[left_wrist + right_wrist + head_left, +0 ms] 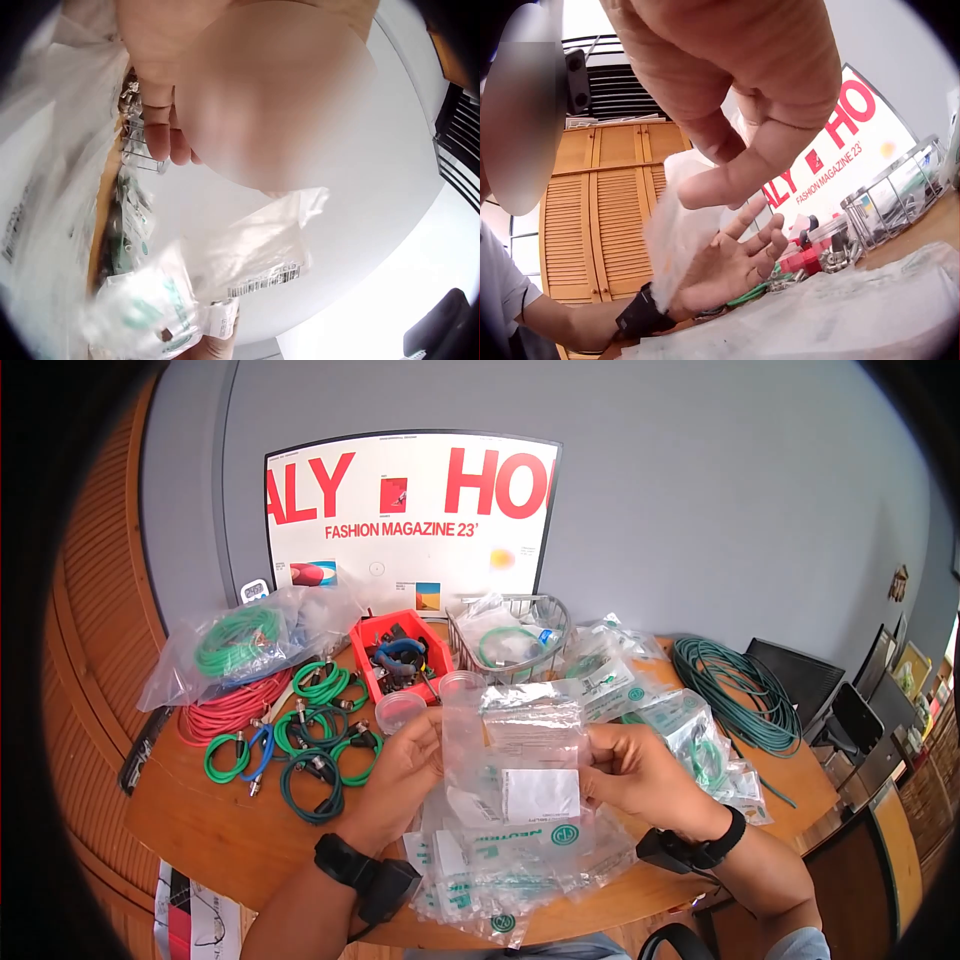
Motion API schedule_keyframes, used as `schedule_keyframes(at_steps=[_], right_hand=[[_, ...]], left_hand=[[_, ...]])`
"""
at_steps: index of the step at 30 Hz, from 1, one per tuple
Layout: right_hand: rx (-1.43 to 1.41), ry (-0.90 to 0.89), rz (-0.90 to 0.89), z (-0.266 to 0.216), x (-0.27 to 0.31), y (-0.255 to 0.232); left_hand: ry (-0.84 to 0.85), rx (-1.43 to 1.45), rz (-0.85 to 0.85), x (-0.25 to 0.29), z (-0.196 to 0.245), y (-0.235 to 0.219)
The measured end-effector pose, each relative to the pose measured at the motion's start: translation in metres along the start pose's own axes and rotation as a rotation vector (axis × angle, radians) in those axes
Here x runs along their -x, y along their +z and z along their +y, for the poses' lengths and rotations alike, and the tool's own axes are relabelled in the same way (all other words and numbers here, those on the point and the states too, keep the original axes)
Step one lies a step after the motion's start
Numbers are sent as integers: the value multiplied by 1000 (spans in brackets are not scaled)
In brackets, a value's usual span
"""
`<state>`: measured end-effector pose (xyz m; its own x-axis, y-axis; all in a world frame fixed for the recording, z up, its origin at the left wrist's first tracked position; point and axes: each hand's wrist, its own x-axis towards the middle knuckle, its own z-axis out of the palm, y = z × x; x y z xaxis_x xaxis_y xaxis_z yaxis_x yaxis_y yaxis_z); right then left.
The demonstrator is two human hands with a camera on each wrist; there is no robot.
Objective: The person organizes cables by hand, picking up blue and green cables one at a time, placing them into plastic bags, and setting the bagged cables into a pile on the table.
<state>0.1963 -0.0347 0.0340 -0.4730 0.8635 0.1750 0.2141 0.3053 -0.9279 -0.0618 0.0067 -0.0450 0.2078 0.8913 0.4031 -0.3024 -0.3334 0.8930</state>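
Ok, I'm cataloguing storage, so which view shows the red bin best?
The head view: it shows the red bin from above, nearly whole. The right wrist view shows only a small red part; the left wrist view shows none.

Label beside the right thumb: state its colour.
The label is white, seen best in the head view.

Seeing a chunky black wrist cam [372, 880] at head-view 7 o'clock, another one [692, 850] around 4, plus pale short sleeves [800, 944].
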Motion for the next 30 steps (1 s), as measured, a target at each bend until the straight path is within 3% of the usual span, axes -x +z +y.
schedule_keyframes(at_steps=[2,5,8,11,12,14,18,20,24,26,30], right_hand=[[-105,137,-26,-8,-1,4],[-170,157,9,0,-3,7],[-147,156,58,8,-4,8],[-159,158,69,18,-8,5],[-159,159,68,21,-9,5],[-37,166,-19,22,-12,3],[188,209,-109,19,-20,14],[351,-248,80,32,-25,21],[230,-236,170,46,-39,22],[431,-259,296,48,-45,21],[550,-101,225,25,-41,22]], left_hand=[[17,-50,-118,1,2,-6],[-54,207,-246,2,-4,-15],[-162,285,-317,3,8,-13],[-249,290,-183,5,14,-2],[-250,291,-182,5,14,-3],[-230,-48,-224,5,12,-7],[-233,7,-196,7,1,-9],[-215,28,-197,7,1,-9],[-261,-15,-244,8,9,-9],[-272,-102,-268,6,5,-12],[-276,52,-237,6,14,0]])
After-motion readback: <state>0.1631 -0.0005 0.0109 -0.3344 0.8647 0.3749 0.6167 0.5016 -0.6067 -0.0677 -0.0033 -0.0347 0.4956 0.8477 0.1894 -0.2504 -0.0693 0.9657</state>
